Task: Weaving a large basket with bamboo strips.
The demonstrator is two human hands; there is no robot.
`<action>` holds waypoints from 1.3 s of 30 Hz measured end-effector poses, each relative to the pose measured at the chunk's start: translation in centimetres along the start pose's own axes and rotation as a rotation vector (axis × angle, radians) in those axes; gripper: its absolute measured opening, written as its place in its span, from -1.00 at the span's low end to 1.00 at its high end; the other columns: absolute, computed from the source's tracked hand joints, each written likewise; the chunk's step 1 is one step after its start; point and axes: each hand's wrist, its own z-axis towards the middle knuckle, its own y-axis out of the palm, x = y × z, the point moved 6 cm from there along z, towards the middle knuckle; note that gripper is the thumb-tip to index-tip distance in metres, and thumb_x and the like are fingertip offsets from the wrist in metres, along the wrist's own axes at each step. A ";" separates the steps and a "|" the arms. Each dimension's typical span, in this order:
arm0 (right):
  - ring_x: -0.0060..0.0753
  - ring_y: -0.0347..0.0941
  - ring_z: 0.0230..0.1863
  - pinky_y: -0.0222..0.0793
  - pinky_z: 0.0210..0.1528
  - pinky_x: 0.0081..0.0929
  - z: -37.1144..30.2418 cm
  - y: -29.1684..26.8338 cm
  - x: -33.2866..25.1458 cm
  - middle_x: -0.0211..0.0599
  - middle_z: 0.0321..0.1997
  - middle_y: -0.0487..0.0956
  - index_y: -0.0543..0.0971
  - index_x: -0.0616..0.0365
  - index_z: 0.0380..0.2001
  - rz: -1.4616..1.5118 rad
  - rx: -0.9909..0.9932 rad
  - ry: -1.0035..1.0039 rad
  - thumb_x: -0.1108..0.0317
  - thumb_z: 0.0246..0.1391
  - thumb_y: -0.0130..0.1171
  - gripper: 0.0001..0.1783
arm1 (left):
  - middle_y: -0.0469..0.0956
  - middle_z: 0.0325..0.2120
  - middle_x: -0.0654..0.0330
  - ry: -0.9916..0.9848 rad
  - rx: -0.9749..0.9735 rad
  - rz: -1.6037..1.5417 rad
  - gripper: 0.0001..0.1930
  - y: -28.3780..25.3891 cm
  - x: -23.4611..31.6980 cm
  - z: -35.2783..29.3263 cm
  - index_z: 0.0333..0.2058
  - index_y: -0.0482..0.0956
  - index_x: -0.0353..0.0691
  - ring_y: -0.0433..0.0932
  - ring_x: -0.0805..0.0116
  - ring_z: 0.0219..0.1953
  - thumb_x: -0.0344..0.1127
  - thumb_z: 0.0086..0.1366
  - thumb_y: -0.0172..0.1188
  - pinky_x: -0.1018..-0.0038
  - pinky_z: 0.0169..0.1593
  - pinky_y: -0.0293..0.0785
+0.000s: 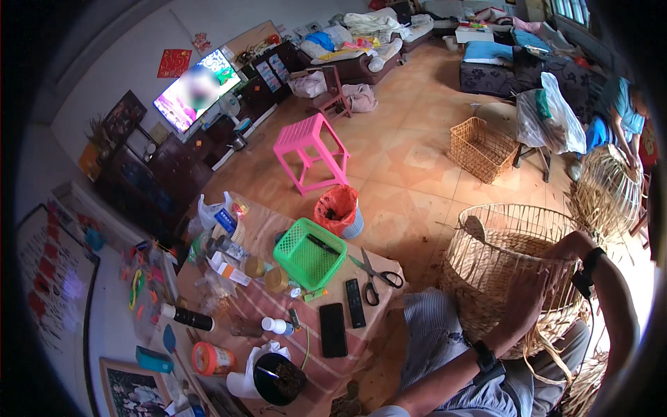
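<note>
Both hands work on a half-woven basket (511, 278) that stands on the person's lap, at the lower right of the view. The left hand (531, 288) is inside the ring of upright stakes, pressed against the woven wall; its fingers are bent around the strands, but how tightly they close I cannot tell, because the stakes partly hide them. The right hand (566, 247) lies on the upper rim on the far right side of the basket, the fingers curled over the stakes and gripping them. So the basket is between the two hands, with the left one lower and inside, the right one higher and outside. Each wrist carries a dark band. Loose strips hang down from the basket bottom beside the person's knee. To the left of the lap is a low table with a striped cloth (278, 306). Near its right edge lie scissors (375, 278), a remote control (355, 303) and a black phone (333, 329), side by side. Behind them, toward the far edge, a green plastic basket (309, 254) sits, with bottles and small boxes on its left. On the floor past the table is a pink stool (313, 149), and at the far right another person (622, 118) bends over another woven basket (608, 187).
</note>
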 end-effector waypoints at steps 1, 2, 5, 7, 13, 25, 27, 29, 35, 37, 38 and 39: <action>-0.43 0.65 -0.21 0.52 -0.23 -0.53 0.0 0.3 -0.4 -0.24 -0.07 0.73 0.62 0.26 0.10 -0.134 -0.010 0.024 0.38 0.34 -0.02 -0.63 | 0.57 -0.24 -0.03 -0.005 -0.004 0.011 -0.47 -0.1 0.2 0.2 0.22 0.38 -0.37 0.52 0.04 -0.09 -0.37 0.28 0.18 0.19 -0.02 0.49; -0.37 0.65 -0.14 0.51 -0.14 -0.47 -0.1 0.9 -0.7 -0.26 -0.04 0.72 0.62 0.16 0.11 -0.397 -0.023 0.071 0.29 0.35 -0.01 -0.61 | 0.57 -0.23 -0.03 -0.024 -0.042 0.032 -0.47 -0.1 0.3 0.3 0.23 0.37 -0.37 0.52 0.05 -0.09 -0.37 0.29 0.17 0.19 0.00 0.48; -0.20 0.64 0.06 0.49 0.13 -0.28 -0.5 1.9 -2.0 -0.33 0.03 0.71 0.62 -0.12 0.14 -1.205 -0.029 0.182 0.00 0.36 -0.01 -0.56 | 0.58 -0.21 0.00 -0.136 -0.158 0.165 -0.48 -0.1 0.9 0.3 0.25 0.36 -0.37 0.52 0.09 -0.08 -0.38 0.32 0.12 0.19 0.03 0.46; -0.19 0.64 0.06 0.49 0.11 -0.31 -1.1 2.7 -3.2 -0.33 0.03 0.71 0.66 -0.15 0.09 -1.132 0.008 0.149 -0.02 0.35 0.00 -0.58 | 0.59 -0.19 0.02 -0.003 0.020 0.310 -0.49 -1.9 2.5 -0.6 0.24 0.36 -0.37 0.53 0.10 -0.09 -0.38 0.33 0.10 0.21 0.00 0.47; -0.20 0.65 0.03 0.50 0.07 -0.38 -1.3 3.8 -3.4 -0.35 0.03 0.71 0.71 -0.20 0.01 -0.676 -0.200 0.119 -0.03 0.31 0.06 -0.62 | 0.59 -0.08 0.02 -0.044 -0.354 0.428 -0.55 0.7 1.8 -2.5 0.18 0.39 -0.31 0.58 0.10 -0.17 -0.33 0.34 0.09 0.26 -0.06 0.46; -0.20 0.64 0.05 0.50 0.09 -0.39 1.5 1.5 2.5 -0.31 0.03 0.71 0.69 -0.16 0.03 -0.951 0.047 -0.036 -0.10 0.24 0.09 -0.55 | 0.55 -0.36 -0.09 -0.270 -0.384 -0.372 -0.75 1.3 -1.6 -5.3 -0.02 0.41 -0.26 0.56 -0.14 -0.22 -0.36 0.39 0.17 0.06 -0.11 0.50; -0.21 0.62 0.09 0.47 0.14 -0.41 0.5 1.6 1.2 -0.29 0.05 0.70 0.66 -0.18 0.08 -0.828 0.060 0.002 -0.38 0.17 0.10 -0.36 | 0.55 -0.35 -0.08 -0.221 -0.333 -0.406 -0.79 1.0 -1.5 -5.2 -0.06 0.41 -0.26 0.56 -0.14 -0.23 -0.37 0.40 0.16 0.06 -0.11 0.48; -0.26 0.63 0.07 0.48 0.12 -0.40 -0.4 1.9 -0.3 -0.33 0.00 0.71 0.68 -0.12 0.02 -0.722 0.117 0.070 0.03 0.24 0.12 -0.62 | 0.54 -0.37 -0.06 -0.213 -0.316 -0.386 -0.86 0.9 -1.6 -5.2 -0.14 0.40 -0.27 0.54 -0.14 -0.26 -0.40 0.41 0.13 0.07 -0.12 0.46; -0.37 0.64 -0.10 0.49 0.04 -0.39 -1.0 5.1 -6.7 -0.38 -0.25 0.70 0.69 -0.05 -0.10 -0.878 0.063 -0.469 0.19 0.25 0.17 -0.77 | 0.51 -0.40 -0.06 -0.202 -0.282 -0.384 -0.88 0.5 -1.4 -5.2 -0.19 0.39 -0.27 0.54 -0.11 -0.25 -0.39 0.43 0.12 0.08 -0.12 0.46; -0.36 0.63 -0.10 0.50 0.04 -0.38 -0.7 5.0 -6.1 -0.38 -0.22 0.71 0.69 -0.04 -0.09 -0.843 0.015 -0.355 0.19 0.25 0.18 -0.76 | 0.50 -0.40 -0.06 -0.176 -0.264 -0.352 -0.88 0.3 -1.2 -5.1 -0.19 0.39 -0.28 0.54 -0.09 -0.26 -0.39 0.43 0.11 0.09 -0.12 0.47; -0.36 0.63 -0.10 0.50 0.04 -0.38 -0.6 4.9 -5.6 -0.38 -0.21 0.71 0.69 -0.03 -0.08 -0.809 -0.013 -0.287 0.19 0.25 0.19 -0.75 | 0.49 -0.39 -0.06 -0.151 -0.234 -0.332 -0.88 0.0 -1.1 -5.0 -0.19 0.39 -0.29 0.54 -0.08 -0.26 -0.39 0.42 0.11 0.10 -0.11 0.47; -0.36 0.63 -0.10 0.50 0.04 -0.37 -0.5 4.8 -5.2 -0.39 -0.20 0.71 0.69 -0.02 -0.08 -0.777 -0.035 -0.230 0.19 0.25 0.19 -0.75 | 0.49 -0.39 -0.06 -0.148 -0.244 -0.320 -0.88 0.0 -0.9 -5.1 -0.19 0.39 -0.29 0.54 -0.08 -0.26 -0.39 0.42 0.11 0.10 -0.11 0.47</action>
